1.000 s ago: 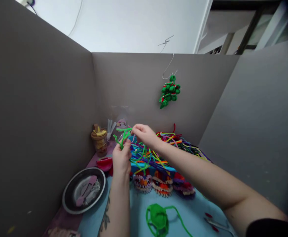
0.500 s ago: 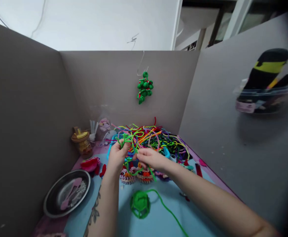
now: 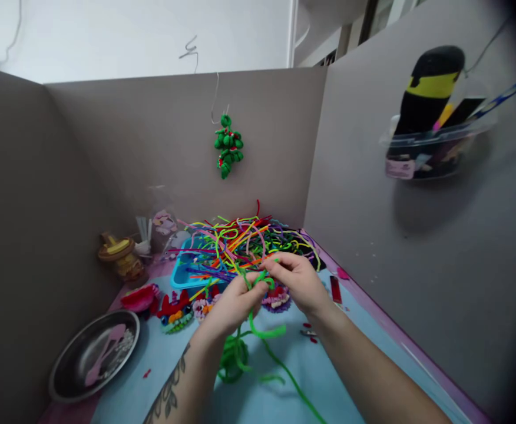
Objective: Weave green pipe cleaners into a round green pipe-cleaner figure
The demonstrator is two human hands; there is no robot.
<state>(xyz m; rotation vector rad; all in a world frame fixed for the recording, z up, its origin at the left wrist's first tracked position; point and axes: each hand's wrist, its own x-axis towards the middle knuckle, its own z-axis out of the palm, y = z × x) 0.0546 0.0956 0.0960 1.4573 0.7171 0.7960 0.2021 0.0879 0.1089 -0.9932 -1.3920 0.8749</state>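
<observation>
My left hand (image 3: 240,299) is closed around a bunch of bright green pipe cleaners (image 3: 264,282), its fingertips pinching them above the table. Close beside it on the right, my right hand (image 3: 297,281) pinches part of the same green bunch between thumb and fingers. One loose green end (image 3: 272,332) dangles below my hands. Under my left forearm, partly hidden, lies a green ball-shaped frame (image 3: 232,359), with a long green strand (image 3: 295,383) trailing from its area toward the near edge. A short green piece (image 3: 272,378) shows beside it.
Behind my hands, a blue tray (image 3: 179,278) overflows with coloured pipe cleaners (image 3: 235,238). Left stand a metal bowl (image 3: 70,353) with a pink tool and a lidded jar (image 3: 123,259). A green ornament (image 3: 228,147) hangs on the back panel, a clear bin (image 3: 430,153) on the right.
Both hands have moved lower and closer together, away from the tray. The right hand has shifted up beside the left. The camera view has turned right, so surroundings appear further left.
</observation>
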